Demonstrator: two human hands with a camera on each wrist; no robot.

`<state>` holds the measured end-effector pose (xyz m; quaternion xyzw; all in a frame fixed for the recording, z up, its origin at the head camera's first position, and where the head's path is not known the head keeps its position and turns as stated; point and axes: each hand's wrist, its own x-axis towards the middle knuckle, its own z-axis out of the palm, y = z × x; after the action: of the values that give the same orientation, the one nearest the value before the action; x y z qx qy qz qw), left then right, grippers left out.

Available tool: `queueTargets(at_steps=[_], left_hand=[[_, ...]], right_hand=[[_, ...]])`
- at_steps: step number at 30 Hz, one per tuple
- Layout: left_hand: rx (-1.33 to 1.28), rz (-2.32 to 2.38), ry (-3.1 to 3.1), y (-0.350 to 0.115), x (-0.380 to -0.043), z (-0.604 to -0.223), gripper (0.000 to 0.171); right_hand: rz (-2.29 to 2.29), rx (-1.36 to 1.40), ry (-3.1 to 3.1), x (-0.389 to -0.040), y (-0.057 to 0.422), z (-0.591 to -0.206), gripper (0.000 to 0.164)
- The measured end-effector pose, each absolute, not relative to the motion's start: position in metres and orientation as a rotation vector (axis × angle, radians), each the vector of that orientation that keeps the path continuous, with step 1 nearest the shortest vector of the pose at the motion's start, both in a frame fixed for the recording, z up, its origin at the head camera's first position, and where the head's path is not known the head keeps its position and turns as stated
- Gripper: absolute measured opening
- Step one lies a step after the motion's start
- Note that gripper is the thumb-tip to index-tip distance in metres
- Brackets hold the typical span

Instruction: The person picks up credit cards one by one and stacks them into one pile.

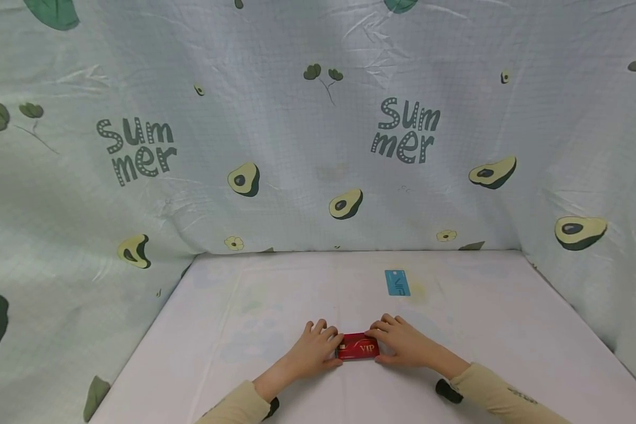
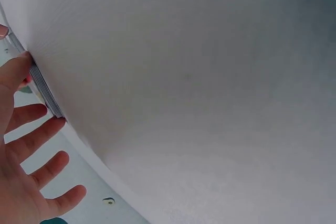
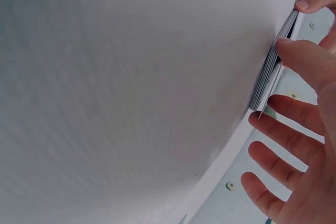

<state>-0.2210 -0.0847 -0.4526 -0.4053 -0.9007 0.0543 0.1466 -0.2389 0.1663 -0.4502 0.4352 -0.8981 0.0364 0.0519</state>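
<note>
A small stack of cards lies between both hands near the front of the table, with a red VIP card (image 1: 356, 348) face up on top. My left hand (image 1: 312, 350) holds the stack's left end between thumb and fingers. At the other end, my right hand (image 1: 401, 343) grips it the same way. Seen edge-on in the left wrist view, the stack (image 2: 46, 92) shows several thin grey layers. In the right wrist view one card stands slightly apart from the rest of the stack (image 3: 264, 80) near the right fingertips.
A blue VIP card (image 1: 397, 283) lies alone farther back, right of centre, on the white table (image 1: 275, 294). Pale cloth (image 1: 297, 129) printed with avocados surrounds the table at the back and sides. Black pieces (image 1: 448, 391) show under the wrists.
</note>
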Motion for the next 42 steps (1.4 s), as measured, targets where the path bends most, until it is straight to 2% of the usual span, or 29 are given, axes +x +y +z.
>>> queueTargets(at_steps=[42], left_hand=[[-1.154,0.174,-2.657,-0.0856,-0.223,-0.4491,0.047]], right_hand=[[0.103,1.272,-2.883,-0.2385,0.1642,-0.4471,0.053]])
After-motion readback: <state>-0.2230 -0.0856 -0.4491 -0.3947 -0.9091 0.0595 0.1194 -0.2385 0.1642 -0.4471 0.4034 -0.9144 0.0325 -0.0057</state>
